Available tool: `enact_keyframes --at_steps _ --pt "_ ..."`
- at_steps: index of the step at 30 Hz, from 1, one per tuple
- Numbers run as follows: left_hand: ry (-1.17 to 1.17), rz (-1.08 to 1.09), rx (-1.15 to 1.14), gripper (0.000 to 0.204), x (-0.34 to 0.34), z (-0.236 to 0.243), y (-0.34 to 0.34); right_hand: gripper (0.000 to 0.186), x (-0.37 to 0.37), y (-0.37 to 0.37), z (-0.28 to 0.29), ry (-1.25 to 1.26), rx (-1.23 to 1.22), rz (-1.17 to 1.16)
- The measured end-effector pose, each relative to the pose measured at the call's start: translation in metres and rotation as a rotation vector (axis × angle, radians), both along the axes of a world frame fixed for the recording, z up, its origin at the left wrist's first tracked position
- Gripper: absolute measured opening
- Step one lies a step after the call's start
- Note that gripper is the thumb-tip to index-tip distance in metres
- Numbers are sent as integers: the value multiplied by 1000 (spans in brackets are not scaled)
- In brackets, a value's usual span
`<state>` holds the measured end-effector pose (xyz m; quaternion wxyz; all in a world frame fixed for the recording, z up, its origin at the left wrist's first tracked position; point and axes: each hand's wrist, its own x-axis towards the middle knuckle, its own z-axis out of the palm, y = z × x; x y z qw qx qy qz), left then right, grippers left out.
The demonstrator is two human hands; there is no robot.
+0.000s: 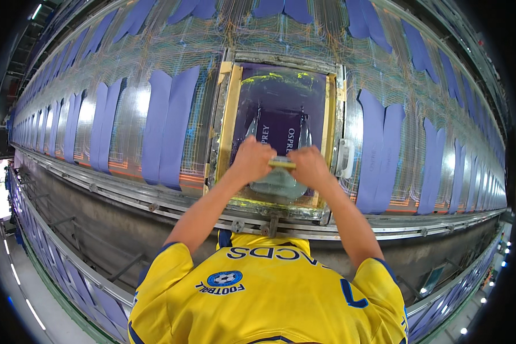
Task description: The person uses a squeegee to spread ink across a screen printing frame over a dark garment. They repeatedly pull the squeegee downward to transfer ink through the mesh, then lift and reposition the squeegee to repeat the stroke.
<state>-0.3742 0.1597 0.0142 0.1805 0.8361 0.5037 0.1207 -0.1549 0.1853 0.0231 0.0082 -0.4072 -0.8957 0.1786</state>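
Note:
My left hand [252, 160] and my right hand [311, 167] are both closed around the ends of a squeegee [282, 163] with a yellowish edge. It stands over the lower half of a screen printing frame [233, 112], and its blade is mostly hidden by my hands. Pale, clear-looking ink [280, 186] lies pooled on the mesh just on my side of the squeegee. Beyond it, the dark purple mesh [275, 94] shows light lettering and yellow smears near its far end. Yellowish tape lines the frame's long sides.
Purple fabric panels [171, 123] lie in rows on the long, ink-streaked printing table [203, 114], left and right of the frame. A metal rail [361, 224] runs along the table's near edge, right in front of my body. More panels [100, 298] lie on another table behind me.

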Motion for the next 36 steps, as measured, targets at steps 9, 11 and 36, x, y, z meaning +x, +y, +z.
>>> enact_keyframes --at_steps 9,11,36 --pt "71 89 89 15 -11 -24 108 16 -22 113 -39 155 66 -97" --pt "116 58 73 10 -8 -35 58 14 -15 62 -43 124 75 -15" --pt "-61 42 5 19 -17 -32 -33 20 -17 -28 -29 160 -55 -27"
